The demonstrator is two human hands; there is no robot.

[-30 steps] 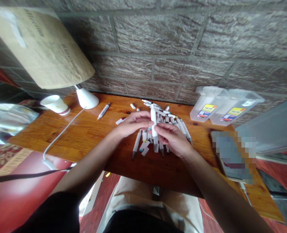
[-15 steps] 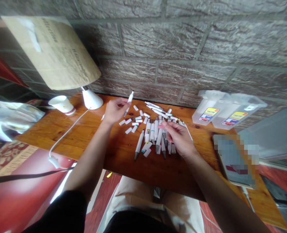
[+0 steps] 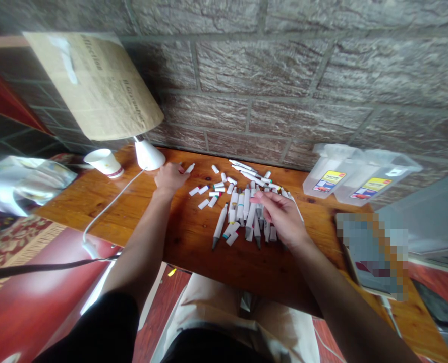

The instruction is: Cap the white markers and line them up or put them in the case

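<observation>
My left hand (image 3: 170,177) is low over the wooden table near the lamp's foot, its fingers closed around a white marker (image 3: 190,168) whose tip end sticks out to the right. My right hand (image 3: 283,216) hovers at the right side of a pile of white and grey markers (image 3: 250,218). Its thumb and forefinger are pinched together; what they hold, if anything, I cannot make out. Left of the pile, several loose white caps (image 3: 203,204) lie scattered, some with coloured ends. One uncapped marker (image 3: 220,225) with a grey end lies in front of them.
A lamp with a paper shade (image 3: 106,96) and a white paper cup (image 3: 105,162) stand at the left. Two clear plastic boxes (image 3: 330,171) are against the brick wall at the right. A tablet-like device (image 3: 371,257), partly blurred, lies nearer. A white cord (image 3: 106,204) crosses the table's left part.
My left hand has moved left and down toward the table with the marker, which was held upright and now lies lower. The right hand has barely moved. The view has shifted slightly.
</observation>
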